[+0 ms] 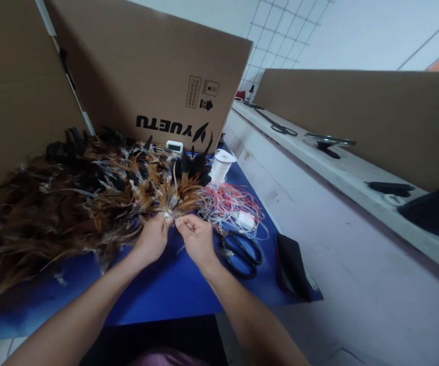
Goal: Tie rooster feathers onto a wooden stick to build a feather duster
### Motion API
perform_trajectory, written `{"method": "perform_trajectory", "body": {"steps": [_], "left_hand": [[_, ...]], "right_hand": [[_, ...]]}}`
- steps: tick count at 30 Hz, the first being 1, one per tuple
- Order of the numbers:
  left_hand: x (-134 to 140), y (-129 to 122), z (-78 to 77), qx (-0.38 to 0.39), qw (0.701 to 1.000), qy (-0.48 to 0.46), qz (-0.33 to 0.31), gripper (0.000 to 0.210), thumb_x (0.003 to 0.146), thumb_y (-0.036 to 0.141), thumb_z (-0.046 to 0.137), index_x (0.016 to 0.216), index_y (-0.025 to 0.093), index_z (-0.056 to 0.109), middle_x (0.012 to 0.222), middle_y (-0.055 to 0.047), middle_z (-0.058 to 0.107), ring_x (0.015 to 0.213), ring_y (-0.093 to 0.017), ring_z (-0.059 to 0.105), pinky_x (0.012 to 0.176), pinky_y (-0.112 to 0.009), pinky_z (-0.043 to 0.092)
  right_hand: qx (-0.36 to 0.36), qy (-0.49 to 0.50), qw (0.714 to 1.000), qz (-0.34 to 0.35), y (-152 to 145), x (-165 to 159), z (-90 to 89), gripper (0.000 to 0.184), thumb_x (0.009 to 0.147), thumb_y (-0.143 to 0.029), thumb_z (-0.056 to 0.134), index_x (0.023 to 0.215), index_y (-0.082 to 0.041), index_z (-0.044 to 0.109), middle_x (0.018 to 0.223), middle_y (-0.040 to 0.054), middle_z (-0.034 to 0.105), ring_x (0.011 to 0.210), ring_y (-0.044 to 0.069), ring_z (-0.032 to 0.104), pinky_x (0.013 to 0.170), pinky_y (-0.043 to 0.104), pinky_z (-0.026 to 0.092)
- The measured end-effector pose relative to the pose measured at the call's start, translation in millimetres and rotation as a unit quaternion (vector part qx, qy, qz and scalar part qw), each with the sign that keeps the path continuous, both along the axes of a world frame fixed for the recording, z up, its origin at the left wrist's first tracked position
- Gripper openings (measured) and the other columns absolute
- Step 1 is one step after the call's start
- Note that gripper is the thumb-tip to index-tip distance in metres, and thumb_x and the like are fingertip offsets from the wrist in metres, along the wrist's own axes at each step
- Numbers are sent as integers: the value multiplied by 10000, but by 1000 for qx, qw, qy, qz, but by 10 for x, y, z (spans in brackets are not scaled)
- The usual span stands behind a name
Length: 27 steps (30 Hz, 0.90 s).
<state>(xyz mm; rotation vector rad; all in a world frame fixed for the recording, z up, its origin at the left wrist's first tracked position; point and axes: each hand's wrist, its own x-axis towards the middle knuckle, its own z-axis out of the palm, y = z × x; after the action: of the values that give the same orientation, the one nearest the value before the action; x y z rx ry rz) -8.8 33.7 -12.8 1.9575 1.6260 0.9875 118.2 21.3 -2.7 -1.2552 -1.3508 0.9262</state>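
A bundle of brown and black feathers points away from me, its pale base at my fingertips. My left hand is closed on that base. Close beside it, my right hand is pinched at the bundle's base; what lies between its fingertips is too small to make out. Many more brown and black feathers are heaped to the left. Just right of my hands lies a tangle of red and white strips. Black-handled scissors rest on the blue table surface.
A white spool stands behind the strips, with a small white digital display to its left. Large cardboard panels rise behind the feathers. A dark wallet-like case lies at right. Another pair of scissors sits on the ledge.
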Motion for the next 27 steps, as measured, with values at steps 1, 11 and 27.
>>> {"method": "perform_trajectory", "body": {"steps": [1, 11, 27], "left_hand": [[13, -3, -2, 2, 1000, 9, 0, 258, 870, 284, 343, 638, 206, 422, 579, -20, 530, 546, -169, 511, 555, -288, 384], [175, -110, 13, 11, 957, 286, 53, 204, 894, 134, 293, 921, 115, 494, 869, -113, 578, 677, -179, 596, 581, -277, 446], [285, -220, 214, 149, 955, 250, -53, 240, 864, 184, 387, 1036, 69, 509, 931, -132, 520, 829, -228, 538, 764, -364, 478]], "right_hand": [[-3, 10, 1000, -2, -3, 7, -10, 162, 740, -282, 578, 660, -155, 638, 484, -58, 432, 448, 76, 326, 454, 210, 276], [7, 67, 997, 30, 61, 64, -138, 239, 754, -334, 582, 596, -156, 562, 497, -65, 376, 471, 68, 285, 445, 212, 233], [-3, 171, 985, -9, 130, 144, -164, 336, 700, -442, 644, 577, -151, 531, 526, -36, 444, 501, 73, 356, 467, 204, 323]]}}
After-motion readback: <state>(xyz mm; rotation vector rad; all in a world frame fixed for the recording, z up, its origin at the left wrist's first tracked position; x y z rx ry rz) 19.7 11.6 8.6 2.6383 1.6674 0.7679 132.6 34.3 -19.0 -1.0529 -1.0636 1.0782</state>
